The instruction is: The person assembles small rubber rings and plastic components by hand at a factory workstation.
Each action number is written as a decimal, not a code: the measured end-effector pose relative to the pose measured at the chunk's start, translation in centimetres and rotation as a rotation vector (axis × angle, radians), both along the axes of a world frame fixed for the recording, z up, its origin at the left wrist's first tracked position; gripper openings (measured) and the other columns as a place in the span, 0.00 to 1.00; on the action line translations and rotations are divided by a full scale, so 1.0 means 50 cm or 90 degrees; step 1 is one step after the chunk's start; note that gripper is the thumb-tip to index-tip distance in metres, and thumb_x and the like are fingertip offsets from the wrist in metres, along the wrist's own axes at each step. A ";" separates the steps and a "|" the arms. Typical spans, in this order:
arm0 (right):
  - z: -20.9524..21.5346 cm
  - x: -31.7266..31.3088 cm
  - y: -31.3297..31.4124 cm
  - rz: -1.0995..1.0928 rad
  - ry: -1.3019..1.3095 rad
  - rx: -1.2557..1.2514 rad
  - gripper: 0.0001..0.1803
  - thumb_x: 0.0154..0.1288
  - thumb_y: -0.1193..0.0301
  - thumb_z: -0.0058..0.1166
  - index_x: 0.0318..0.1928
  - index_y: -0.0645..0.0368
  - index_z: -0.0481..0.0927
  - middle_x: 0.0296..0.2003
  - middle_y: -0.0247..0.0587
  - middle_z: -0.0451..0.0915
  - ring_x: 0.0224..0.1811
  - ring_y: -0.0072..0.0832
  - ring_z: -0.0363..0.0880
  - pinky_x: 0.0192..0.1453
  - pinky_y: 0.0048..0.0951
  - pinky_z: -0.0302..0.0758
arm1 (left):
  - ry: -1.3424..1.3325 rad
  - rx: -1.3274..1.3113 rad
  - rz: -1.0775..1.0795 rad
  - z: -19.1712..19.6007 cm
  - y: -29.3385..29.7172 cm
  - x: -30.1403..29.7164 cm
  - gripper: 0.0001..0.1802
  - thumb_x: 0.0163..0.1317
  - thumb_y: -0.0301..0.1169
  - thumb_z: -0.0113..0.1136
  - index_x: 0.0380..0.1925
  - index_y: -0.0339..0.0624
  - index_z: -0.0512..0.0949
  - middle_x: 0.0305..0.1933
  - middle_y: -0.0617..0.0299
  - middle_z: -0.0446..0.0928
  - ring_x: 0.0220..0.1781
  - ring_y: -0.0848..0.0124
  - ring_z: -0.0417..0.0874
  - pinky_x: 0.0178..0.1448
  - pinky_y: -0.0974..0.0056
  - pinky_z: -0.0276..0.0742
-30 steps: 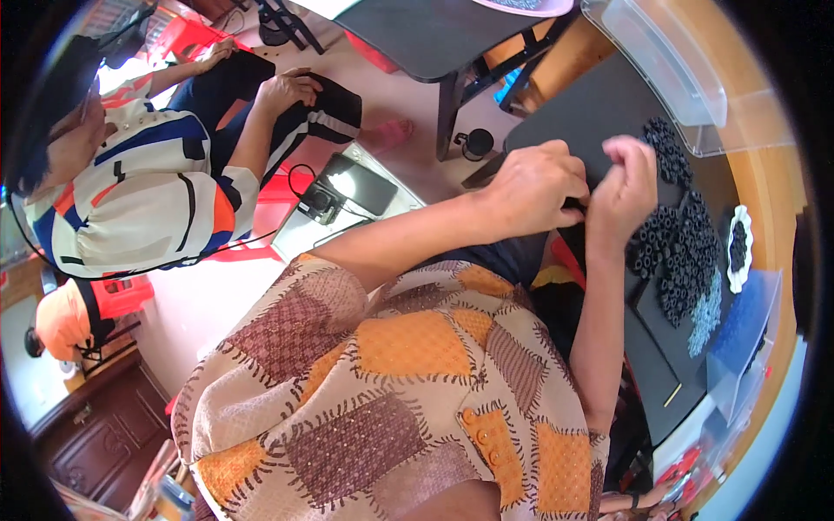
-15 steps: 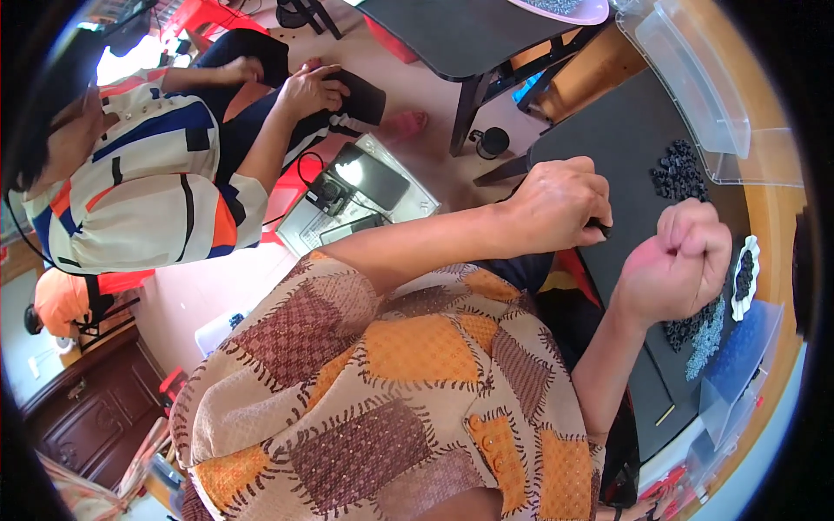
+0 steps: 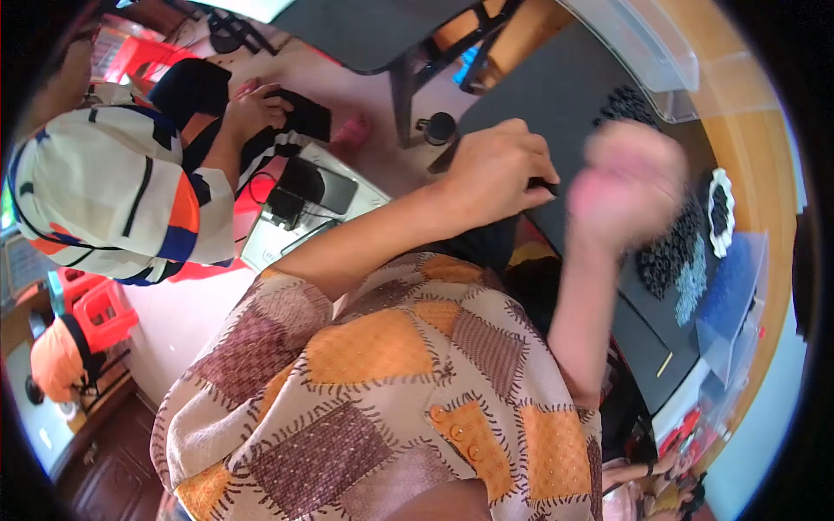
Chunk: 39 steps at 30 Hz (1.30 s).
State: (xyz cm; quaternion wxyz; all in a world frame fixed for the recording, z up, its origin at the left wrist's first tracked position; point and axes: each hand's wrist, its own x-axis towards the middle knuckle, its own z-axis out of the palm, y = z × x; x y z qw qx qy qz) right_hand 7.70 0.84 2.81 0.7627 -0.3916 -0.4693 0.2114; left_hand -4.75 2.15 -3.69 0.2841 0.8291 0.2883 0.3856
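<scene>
Over the dark table [image 3: 539,87] my left hand [image 3: 499,169] is closed, and a small black piece [image 3: 543,187] pokes out at its fingertips. I cannot make out what kind of piece it is. My right hand [image 3: 627,187] is raised beside it, smeared by motion. Its outline is a rounded fist, and whatever it may hold is hidden. A pile of small black parts [image 3: 665,260] lies just beyond the right hand, touching a heap of small blue-grey parts [image 3: 692,278]. Another black pile [image 3: 624,106] is farther back.
A white scalloped dish [image 3: 720,213] with black parts stands at the table's right. Clear plastic bins [image 3: 734,304] line that edge. A thin stick [image 3: 647,326] lies on the table. At left sits a co-worker in a patterned shirt [image 3: 104,191], near a white box [image 3: 261,247] carrying devices.
My right hand has come up and blurred. The whole view has shifted, so the table, the piles and the co-worker appear farther left. My left hand keeps its grip on the black piece.
</scene>
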 end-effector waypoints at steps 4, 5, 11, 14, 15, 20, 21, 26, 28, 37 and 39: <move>-0.074 0.030 0.026 0.107 -0.002 -0.208 0.08 0.47 0.86 0.32 0.20 0.60 0.61 0.18 0.32 0.64 0.22 0.17 0.57 0.24 0.21 0.52 | 0.035 0.024 -0.007 0.003 0.003 0.010 0.06 0.45 0.33 0.72 0.25 0.48 0.85 0.33 0.70 0.80 0.40 0.65 0.79 0.40 0.60 0.78; -0.073 0.030 0.022 0.108 0.012 -0.220 0.09 0.48 0.86 0.33 0.20 0.60 0.62 0.18 0.32 0.65 0.22 0.17 0.58 0.25 0.20 0.53 | 0.042 0.016 0.003 0.008 0.001 0.008 0.06 0.45 0.32 0.72 0.25 0.48 0.85 0.33 0.70 0.80 0.40 0.65 0.79 0.40 0.60 0.78; 0.014 0.092 -0.019 0.076 -0.044 -0.119 0.09 0.57 0.85 0.41 0.30 0.60 0.73 0.28 0.36 0.75 0.28 0.18 0.67 0.30 0.18 0.61 | -0.002 0.028 0.000 0.018 0.009 -0.006 0.08 0.49 0.31 0.73 0.31 0.45 0.86 0.34 0.68 0.80 0.35 0.70 0.78 0.38 0.65 0.76; 0.052 0.089 -0.089 0.059 -0.229 -0.269 0.16 0.61 0.80 0.56 0.51 0.60 0.79 0.47 0.38 0.79 0.43 0.23 0.77 0.46 0.23 0.74 | -0.121 -0.353 -0.101 0.047 0.026 -0.019 0.08 0.55 0.30 0.73 0.33 0.41 0.86 0.33 0.71 0.80 0.33 0.80 0.76 0.37 0.73 0.71; 0.045 0.089 -0.102 0.073 -0.337 -0.269 0.19 0.59 0.80 0.58 0.53 0.59 0.79 0.49 0.37 0.79 0.43 0.24 0.77 0.46 0.25 0.75 | -0.153 -0.472 -0.136 0.053 0.029 -0.022 0.07 0.57 0.29 0.72 0.34 0.39 0.86 0.33 0.72 0.80 0.34 0.82 0.76 0.38 0.75 0.69; 0.018 0.079 -0.125 0.113 -0.457 -0.279 0.23 0.51 0.79 0.67 0.51 0.57 0.82 0.48 0.39 0.81 0.42 0.29 0.81 0.45 0.28 0.78 | -0.257 -0.721 -0.286 0.051 0.020 -0.010 0.08 0.64 0.29 0.67 0.39 0.38 0.84 0.34 0.69 0.81 0.36 0.83 0.76 0.41 0.74 0.71; 0.011 0.080 -0.130 0.101 -0.450 -0.266 0.21 0.51 0.78 0.68 0.49 0.58 0.83 0.46 0.39 0.82 0.41 0.30 0.82 0.45 0.28 0.79 | -0.252 -0.725 -0.293 0.051 0.021 -0.011 0.08 0.64 0.29 0.67 0.39 0.38 0.84 0.34 0.69 0.81 0.36 0.83 0.76 0.41 0.74 0.71; 0.005 0.094 -0.139 0.069 -0.452 -0.223 0.17 0.50 0.76 0.70 0.43 0.60 0.85 0.40 0.39 0.84 0.38 0.31 0.84 0.43 0.28 0.81 | -0.238 -0.780 -0.337 0.043 0.017 -0.003 0.15 0.67 0.42 0.64 0.38 0.40 0.86 0.33 0.67 0.83 0.34 0.81 0.78 0.41 0.75 0.75; 0.006 0.096 -0.146 0.049 -0.453 -0.199 0.16 0.51 0.76 0.70 0.43 0.61 0.84 0.40 0.40 0.84 0.39 0.33 0.84 0.43 0.29 0.80 | -0.251 -0.785 -0.359 0.045 0.010 0.003 0.15 0.67 0.42 0.64 0.39 0.41 0.86 0.33 0.67 0.83 0.34 0.81 0.77 0.41 0.74 0.75; 0.019 0.132 -0.224 0.043 -0.424 -0.258 0.14 0.53 0.76 0.69 0.42 0.61 0.83 0.36 0.42 0.83 0.34 0.31 0.82 0.38 0.27 0.77 | -0.044 -0.488 -0.307 0.079 0.002 0.024 0.12 0.68 0.33 0.60 0.37 0.35 0.85 0.35 0.61 0.84 0.38 0.76 0.81 0.45 0.71 0.75; 0.026 0.151 -0.254 0.047 -0.425 -0.280 0.13 0.54 0.76 0.68 0.41 0.61 0.84 0.33 0.41 0.83 0.30 0.28 0.81 0.36 0.26 0.76 | -0.039 -0.361 -0.203 0.071 0.000 0.025 0.10 0.68 0.29 0.59 0.40 0.33 0.85 0.38 0.60 0.84 0.39 0.76 0.81 0.44 0.71 0.75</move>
